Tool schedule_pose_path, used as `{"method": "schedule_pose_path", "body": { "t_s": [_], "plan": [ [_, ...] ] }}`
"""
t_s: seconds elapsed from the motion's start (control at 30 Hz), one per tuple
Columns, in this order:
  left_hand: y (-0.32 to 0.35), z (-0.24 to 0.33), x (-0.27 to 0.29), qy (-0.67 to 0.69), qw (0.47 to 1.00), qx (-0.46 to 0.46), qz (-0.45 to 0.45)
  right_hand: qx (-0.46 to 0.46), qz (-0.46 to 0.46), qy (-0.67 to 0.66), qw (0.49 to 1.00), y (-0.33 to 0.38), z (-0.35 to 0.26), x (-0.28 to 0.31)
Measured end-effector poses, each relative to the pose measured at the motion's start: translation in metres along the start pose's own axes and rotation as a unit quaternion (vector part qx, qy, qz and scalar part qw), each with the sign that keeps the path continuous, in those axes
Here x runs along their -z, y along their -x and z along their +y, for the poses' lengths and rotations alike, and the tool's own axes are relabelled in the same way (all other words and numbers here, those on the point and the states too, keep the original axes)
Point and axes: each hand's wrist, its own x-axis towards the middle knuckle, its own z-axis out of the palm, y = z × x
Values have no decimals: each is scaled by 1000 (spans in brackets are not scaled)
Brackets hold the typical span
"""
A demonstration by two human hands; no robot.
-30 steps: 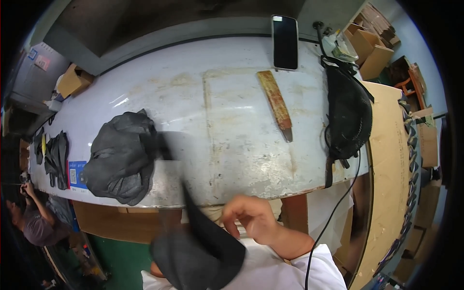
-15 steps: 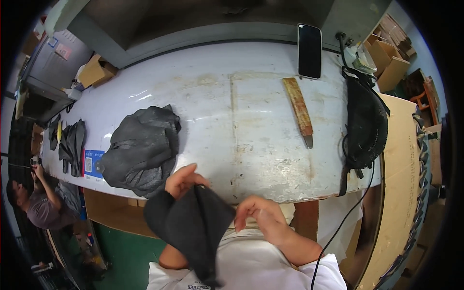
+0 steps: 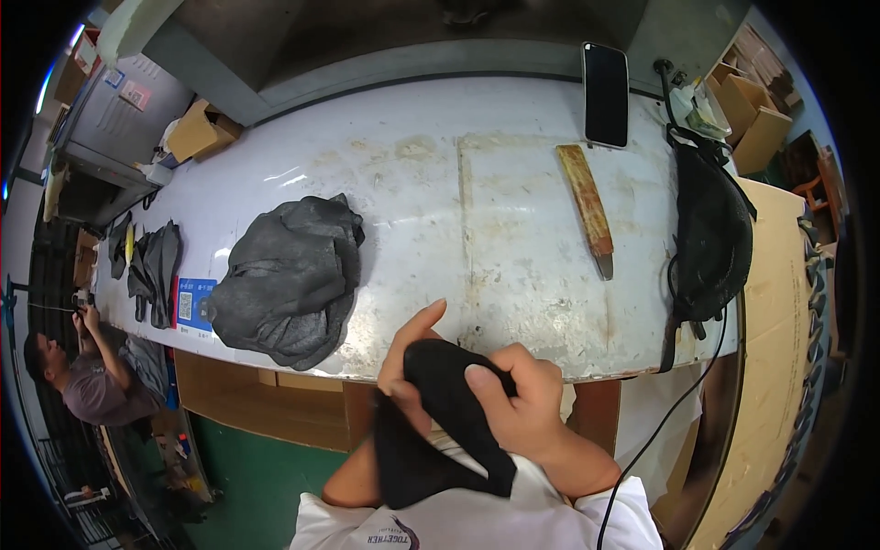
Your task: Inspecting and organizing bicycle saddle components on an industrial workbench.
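A black, soft, bent piece of material [image 3: 449,380] hangs in front of my body, just off the front edge of the bench, its lower part folded and drooping. My right hand [image 3: 527,403] pinches its upper edge, the thumb pressed on the near face. My left hand [image 3: 408,362] grips it from the other side, index finger stretched upward and part of the hand hidden behind the material. Left of my hands lies a rumpled heap of dark grey leather-like sheets [image 3: 289,284]. To the right rests a flat knife [image 3: 585,206] with a worn, wrapped handle and a short metal blade.
On the white bench [image 3: 412,220] a phone [image 3: 606,96] leans at the back. A black pouch-like bundle [image 3: 710,229] with a cable sits at the right edge. Dark scraps [image 3: 158,270] and a blue card [image 3: 195,302] lie left. Another person [image 3: 101,376] works far left.
The black piece has been turned and lifted, and my right hand, apart from it before, now pinches its edge. My left hand has moved right. The whole view has shifted slightly.
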Motion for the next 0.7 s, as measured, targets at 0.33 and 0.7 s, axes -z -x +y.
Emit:
{"method": "schedule_pose_path", "body": {
  "t_s": [0.33, 0.7],
  "plan": [
    [15, 34, -2, 354, 905, 231, -52, 41, 11, 38, 998, -9, -13, -1],
    [5, 34, 8, -4, 988, 135, -71, -17, -48, -20, 998, -17, -24, 23]
  ]
}}
